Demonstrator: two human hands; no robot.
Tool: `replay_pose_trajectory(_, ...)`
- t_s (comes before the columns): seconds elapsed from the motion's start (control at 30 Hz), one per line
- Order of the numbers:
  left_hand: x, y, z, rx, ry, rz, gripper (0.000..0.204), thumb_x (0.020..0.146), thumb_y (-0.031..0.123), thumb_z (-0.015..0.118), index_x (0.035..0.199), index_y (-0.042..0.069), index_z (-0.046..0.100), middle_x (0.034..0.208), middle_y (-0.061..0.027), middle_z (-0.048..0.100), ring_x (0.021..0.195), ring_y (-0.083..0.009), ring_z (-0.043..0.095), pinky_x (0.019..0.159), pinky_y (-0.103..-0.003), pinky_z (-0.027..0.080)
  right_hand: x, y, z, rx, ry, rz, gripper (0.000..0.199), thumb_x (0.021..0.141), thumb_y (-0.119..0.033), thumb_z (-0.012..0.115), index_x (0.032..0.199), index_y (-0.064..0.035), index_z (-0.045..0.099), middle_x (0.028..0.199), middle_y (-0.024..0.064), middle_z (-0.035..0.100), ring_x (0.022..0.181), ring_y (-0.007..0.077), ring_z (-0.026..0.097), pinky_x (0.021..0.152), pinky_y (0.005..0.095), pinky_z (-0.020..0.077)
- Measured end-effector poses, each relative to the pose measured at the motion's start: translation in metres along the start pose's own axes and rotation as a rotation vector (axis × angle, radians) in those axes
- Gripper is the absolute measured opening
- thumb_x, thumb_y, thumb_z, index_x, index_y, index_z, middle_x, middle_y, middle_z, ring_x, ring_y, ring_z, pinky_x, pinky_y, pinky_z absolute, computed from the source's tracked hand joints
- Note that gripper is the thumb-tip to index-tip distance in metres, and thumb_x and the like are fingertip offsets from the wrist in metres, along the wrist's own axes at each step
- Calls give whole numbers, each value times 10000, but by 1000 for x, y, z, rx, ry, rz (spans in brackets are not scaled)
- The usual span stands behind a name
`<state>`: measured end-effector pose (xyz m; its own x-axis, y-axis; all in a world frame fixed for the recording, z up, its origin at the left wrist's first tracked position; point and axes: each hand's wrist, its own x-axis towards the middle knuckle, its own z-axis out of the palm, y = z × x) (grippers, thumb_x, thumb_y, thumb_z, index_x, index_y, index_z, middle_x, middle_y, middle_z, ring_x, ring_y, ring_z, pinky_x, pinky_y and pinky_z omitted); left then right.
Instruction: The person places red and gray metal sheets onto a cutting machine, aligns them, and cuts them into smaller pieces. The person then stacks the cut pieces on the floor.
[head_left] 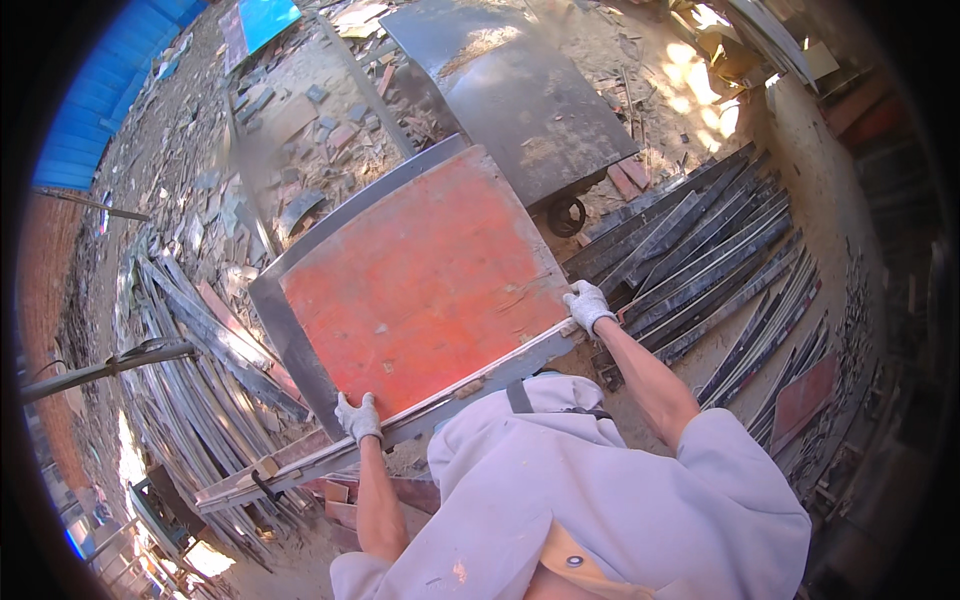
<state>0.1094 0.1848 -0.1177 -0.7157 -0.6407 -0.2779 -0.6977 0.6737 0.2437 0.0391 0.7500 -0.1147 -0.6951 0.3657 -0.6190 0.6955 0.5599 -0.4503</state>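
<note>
A red, worn plywood board (420, 285) lies in front of me on a dark grey metal tabletop (290, 325). My left hand (359, 416), in a pale work glove, grips the board's near left corner. My right hand (588, 306), gloved alike, is closed on its near right corner. The undersides of the fingers are hidden at both corners. Along the board's near edge runs a long straight rail (400, 432), close to my body.
Beyond the board stands a dark metal-topped table (540, 110) with a wheel (566, 215) beneath. Long dark strips (690, 250) are piled at right, more strips (215, 350) at left. Scattered offcuts (320, 130) cover the far ground. A pole (110, 366) juts in from the left.
</note>
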Motion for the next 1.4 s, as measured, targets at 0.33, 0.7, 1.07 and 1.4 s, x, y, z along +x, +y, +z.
replay_pose_trajectory(0.33,-30,-3,-12,72,-77,159,856,898,456,782,1567,38,451,1461,-245,519,1330,-416,522,1151,-516,407,-44,-18,17,-390,148,-346,752,875,-322,757,1495,1,480,1561,303,439,1448,451,428,1191,535,376)
replay_pose_trajectory(0.7,-5,42,-6,182,136,188,668,936,324,720,1514,50,530,1379,-204,594,1289,-389,540,1113,-504,409,-69,-89,147,-934,-65,-989,573,1003,-188,472,1525,48,478,1644,279,398,1528,477,381,1265,584,283)
replay_pose_trajectory(1.07,87,109,-24,198,137,197,628,968,389,627,1492,50,565,1342,-219,630,1248,-393,579,1087,-504,435,-5,-200,124,-951,-43,-968,649,885,-144,685,1486,41,526,1614,279,440,1490,456,442,1220,532,372)
replay_pose_trajectory(1.4,165,163,-38,229,151,218,597,995,397,562,1483,54,572,1298,-246,654,1229,-393,609,1050,-519,460,52,-283,110,-919,-53,-993,655,812,-74,729,1434,37,556,1601,268,446,1498,418,435,1220,482,390)
